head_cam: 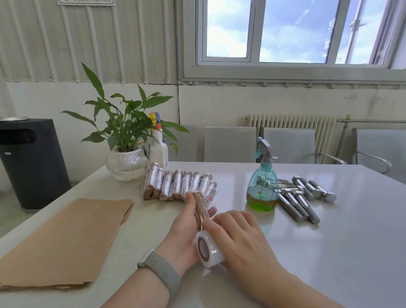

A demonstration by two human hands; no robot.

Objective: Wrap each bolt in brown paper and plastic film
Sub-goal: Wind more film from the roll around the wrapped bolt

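Resting nearest on the white table [329, 252], gripping the plastic film roll [207, 249]: right hand [239, 237], fingers curled over it. Lying farther left: brown paper sheets [61, 241]. Holding a paper-wrapped bolt [200, 210]: left hand [186, 228], thumb and fingers closed around it, long axis pointing away, slightly tilted. Sitting beyond: wrapped bolts [180, 185], bare bolts [303, 200], spray bottle [262, 186].

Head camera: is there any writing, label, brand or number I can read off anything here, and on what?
Nothing here reads clearly.
Wall sign at the top edge: cut off and blurred, unreadable.
White spray bottle beside the plant: its label is too small and blurred.
Black bin: a small pale sticker, too small to read.
Film roll, bolts, brown paper: no text shows.
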